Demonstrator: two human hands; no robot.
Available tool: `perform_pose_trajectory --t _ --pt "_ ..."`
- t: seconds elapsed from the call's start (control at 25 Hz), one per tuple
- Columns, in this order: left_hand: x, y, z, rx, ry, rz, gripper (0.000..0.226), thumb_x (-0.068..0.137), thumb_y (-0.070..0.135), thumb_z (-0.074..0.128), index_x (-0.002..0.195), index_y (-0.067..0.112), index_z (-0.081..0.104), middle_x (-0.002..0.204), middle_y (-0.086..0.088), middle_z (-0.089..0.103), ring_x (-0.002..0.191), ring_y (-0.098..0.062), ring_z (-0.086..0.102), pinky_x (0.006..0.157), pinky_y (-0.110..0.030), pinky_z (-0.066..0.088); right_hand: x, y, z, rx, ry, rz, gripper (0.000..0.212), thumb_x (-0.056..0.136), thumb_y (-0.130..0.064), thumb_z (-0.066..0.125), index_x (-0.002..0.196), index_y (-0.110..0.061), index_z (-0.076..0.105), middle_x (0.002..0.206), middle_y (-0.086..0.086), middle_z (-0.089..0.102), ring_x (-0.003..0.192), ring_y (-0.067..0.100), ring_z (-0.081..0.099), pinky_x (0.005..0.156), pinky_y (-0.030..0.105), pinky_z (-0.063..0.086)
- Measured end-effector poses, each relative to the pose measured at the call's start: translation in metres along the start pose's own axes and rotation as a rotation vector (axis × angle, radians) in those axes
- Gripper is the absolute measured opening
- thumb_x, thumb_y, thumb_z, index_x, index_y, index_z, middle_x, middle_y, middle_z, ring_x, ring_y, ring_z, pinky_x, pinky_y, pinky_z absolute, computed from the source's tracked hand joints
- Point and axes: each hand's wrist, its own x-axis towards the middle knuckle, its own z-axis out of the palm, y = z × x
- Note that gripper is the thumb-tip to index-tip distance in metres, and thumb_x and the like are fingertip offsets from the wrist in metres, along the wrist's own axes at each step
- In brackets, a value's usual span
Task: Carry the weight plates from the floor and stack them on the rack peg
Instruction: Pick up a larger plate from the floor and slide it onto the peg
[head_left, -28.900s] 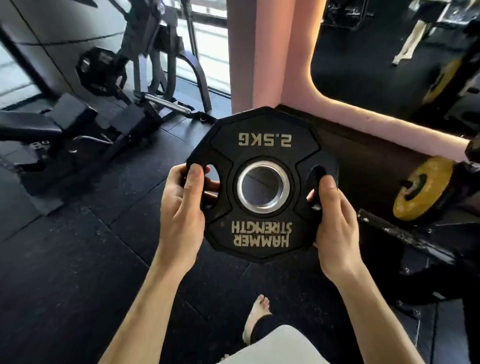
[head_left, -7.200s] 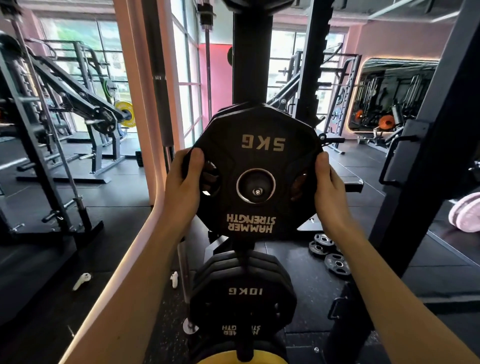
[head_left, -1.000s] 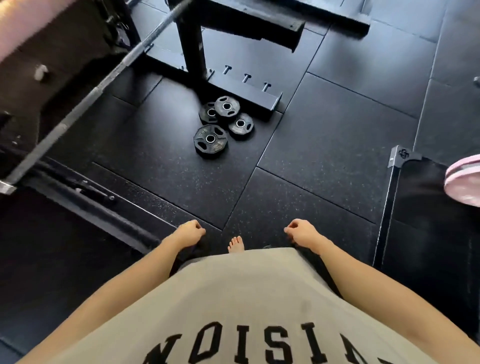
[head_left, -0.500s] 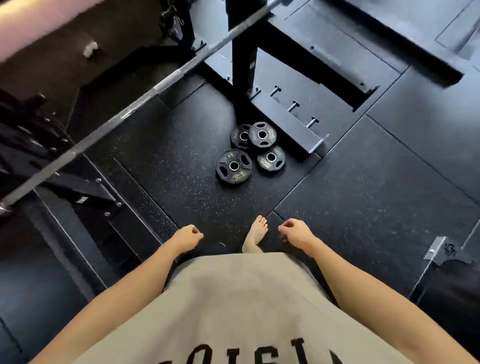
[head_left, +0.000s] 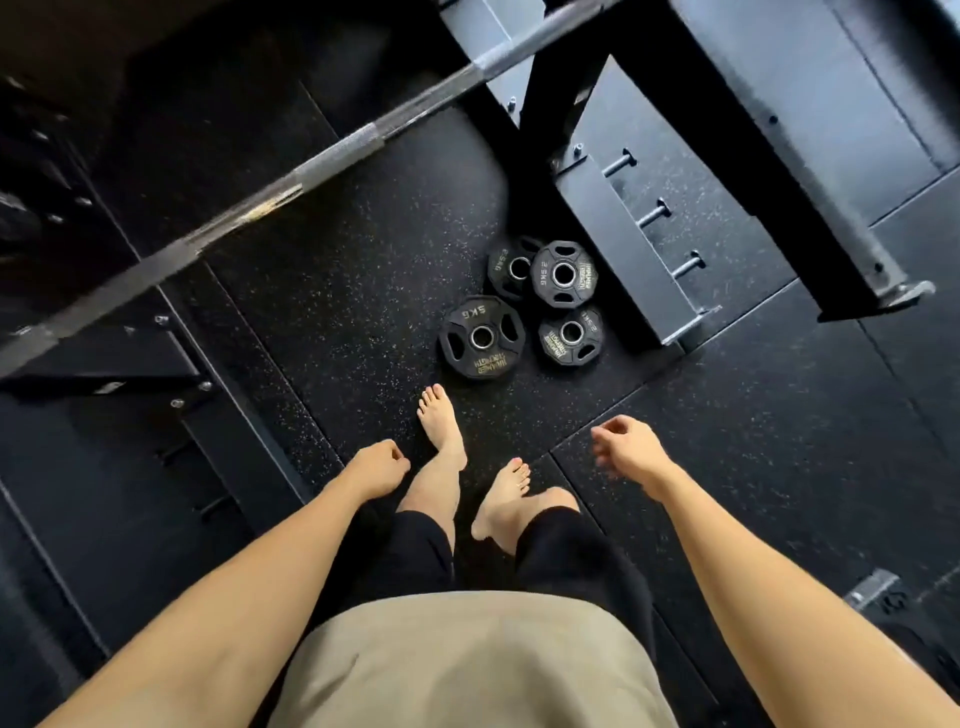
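While both hands hang empty: left hand (head_left: 377, 466), right hand (head_left: 626, 450) loosely curled.
Next grip: squat, take near 5kg plate (head_left: 481, 337) through its holes.

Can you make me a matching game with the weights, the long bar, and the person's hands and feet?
Things:
1. black 5KG weight plate
2. long silver metal barbell
3. left hand
4. bare left foot

Places or states:
A. loosely curled, holding nothing
B. stretched slantwise above the floor, upper left
C. flat on the speckled black rubber floor, nearest the feet
D. stepped forward, toes towards the plates

Pairs: 1-C, 2-B, 3-A, 4-D
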Motion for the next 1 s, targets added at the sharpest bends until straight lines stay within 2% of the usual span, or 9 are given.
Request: perform_pose_trajectory --t 0.08,0.24,0.32,0.4,0.52,0.64,0.72,0.84,1.0 --pt "0.05 0.016 -0.009 0.014 -0.007 -0.025 0.019 0.094 0.029 0.051 0.102 0.015 0.061 0.106 -0.005 0.065 0.101 -0.025 0.06 0.08 -0.032 0.042 0.054 -0.018 0.006 0.03 -0.01 0.029 0.015 0.098 -0.02 0.056 0.086 -0.011 0.058 0.075 0.009 0.062 0.058 0.018 0.054 0.049 0.027 0.042" --pt "0.156 0.041 -0.009 -0.05 0.011 -0.097 0.016 0.092 0.03 0.052 0.097 0.017 0.059 0.1 -0.008 0.069 0.092 -0.026 0.063 0.077 -0.034 0.047 0.174 -0.04 0.032 0.049 -0.011 0.041 0.017 0.098 -0.025 0.055 0.089 -0.011 0.059 0.075 0.006 0.064 0.06 0.018 0.057 0.051 0.029 0.045" --pt "0.222 0.049 0.005 -0.059 0.031 -0.14 0.017 0.093 0.031 0.052 0.1 0.017 0.057 0.101 -0.009 0.068 0.092 -0.027 0.063 0.079 -0.036 0.05 0.242 -0.046 0.053 0.056 -0.015 0.033 0.017 0.096 -0.026 0.056 0.088 -0.011 0.058 0.075 0.007 0.065 0.066 0.022 0.062 0.059 0.037 0.054" --pt "0.293 0.053 0.024 -0.113 0.066 -0.183 0.018 0.094 0.033 0.051 0.103 0.017 0.054 0.103 -0.011 0.067 0.093 -0.028 0.064 0.083 -0.039 0.053 0.315 -0.045 0.077 0.003 -0.013 0.007 0.021 0.095 -0.028 0.055 0.079 -0.014 0.056 0.077 0.01 0.068 0.077 0.028 0.066 0.074 0.044 0.055" --pt "0.388 0.066 0.053 -0.213 0.114 -0.228 0.024 0.095 0.033 0.05 0.11 0.015 0.047 0.11 -0.015 0.064 0.1 -0.033 0.063 0.088 -0.045 0.054 0.414 -0.041 0.11 -0.147 0.021 -0.086 0.029 0.096 -0.032 0.05 0.083 -0.007 0.058 0.079 0.011 0.065 0.085 0.033 0.063 0.071 0.038 0.043" --pt "0.465 0.077 0.074 -0.221 0.193 -0.227 0.04 0.099 0.036 0.046 0.129 0.012 0.037 0.124 -0.018 0.057 0.11 -0.036 0.057 0.089 -0.037 0.044 0.491 -0.035 0.143 -0.305 0.047 -0.172 0.032 0.099 -0.035 0.046 0.1 -0.005 0.057 0.095 0.016 0.06 0.1 0.036 0.058 0.073 0.033 0.033" --pt "0.508 0.082 0.082 -0.249 0.241 -0.199 0.049 0.097 0.043 0.046 0.135 0.016 0.03 0.127 -0.017 0.054 0.108 -0.037 0.059 0.089 -0.038 0.047 0.529 -0.035 0.167 -0.352 0.061 -0.223 0.037 0.099 -0.034 0.045 0.113 0.0 0.053 0.115 0.024 0.06 0.111 0.041 0.056 0.082 0.039 0.039" --pt "0.552 0.082 0.088 -0.209 0.263 -0.174 0.058 0.088 0.051 0.052 0.13 0.027 0.021 0.124 -0.015 0.052 0.097 -0.043 0.063 0.082 -0.051 0.055 0.567 -0.039 0.19 -0.404 0.093 -0.224 0.043 0.098 -0.032 0.048 0.125 0.002 0.043 0.13 0.028 0.049 0.117 0.045 0.051 0.092 0.044 0.042" --pt "0.572 0.094 0.101 -0.169 0.318 -0.28 0.06 0.098 0.029 0.048 0.143 0.017 0.01 0.141 -0.021 0.031 0.113 -0.048 0.05 0.089 -0.044 0.044 0.579 -0.042 0.199 -0.595 0.134 -0.272 0.052 0.095 -0.034 0.059 0.129 -0.004 0.034 0.13 0.025 0.044 0.117 0.049 0.05 0.089 0.05 0.044"
